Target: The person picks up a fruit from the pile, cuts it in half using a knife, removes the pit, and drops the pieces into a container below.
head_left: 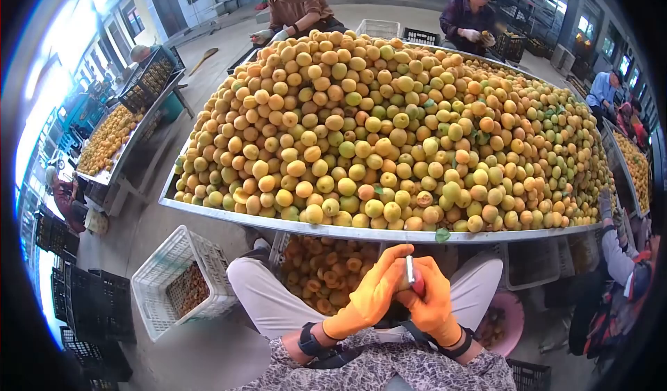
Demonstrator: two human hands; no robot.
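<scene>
My left hand (375, 290), in an orange glove, is closed around an apricot (403, 288) that is mostly hidden between the two hands. Close beside it, my right hand (433, 304), gloved the same way, grips a small knife (417, 282) with a red handle and a short metal part pointing up. Both hands are held together above my lap, just in front of the metal-edged table (333, 230). A large heap of yellow-orange and greenish apricots (375, 134) covers that table. Below the table edge, a crate of opened apricots (323, 269) sits between my knees.
A white crate (182, 241) with pits in it stands on the floor at left. A pink basin (511, 321) is by my right leg. Black crates (94, 304) are stacked at far left. Several people work around, including one person (472, 19) across the table.
</scene>
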